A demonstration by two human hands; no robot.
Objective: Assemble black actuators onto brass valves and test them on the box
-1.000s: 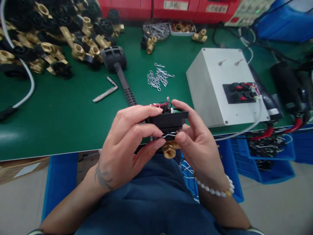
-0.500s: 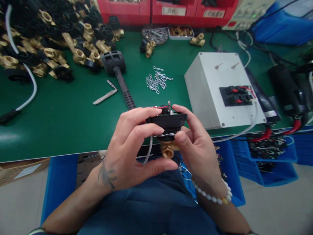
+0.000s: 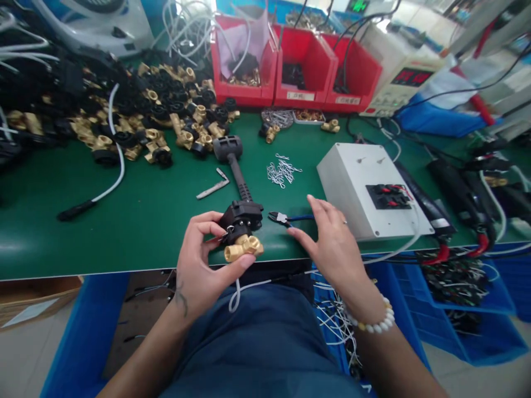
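My left hand (image 3: 203, 257) is closed around a valve with a black housing (image 3: 243, 213) and a brass body (image 3: 244, 247), tilted over the front edge of the table. A white cable (image 3: 236, 296) loops below it. My right hand (image 3: 338, 246) is open, thumb and fingers spread, beside a pair of cutting pliers (image 3: 282, 218) lying on the table. The blue pliers handles run partly behind the fingers. Beyond the valve lies a grey mallet-like tool (image 3: 236, 166), and a small heap of wire clips (image 3: 283, 171) sits to its right.
A grey box with terminals (image 3: 357, 188) stands close to my right hand. Many brass valves (image 3: 157, 146) are heaped at the back left. Red bins (image 3: 305, 99) line the rear. Blue bins (image 3: 468, 309) with cables sit below the table edge on the right.
Both hands held the valve before; now only the left does, with the valve turned so its brass body faces me. The right hand has let go and moved right, to the pliers. The view has tilted up.
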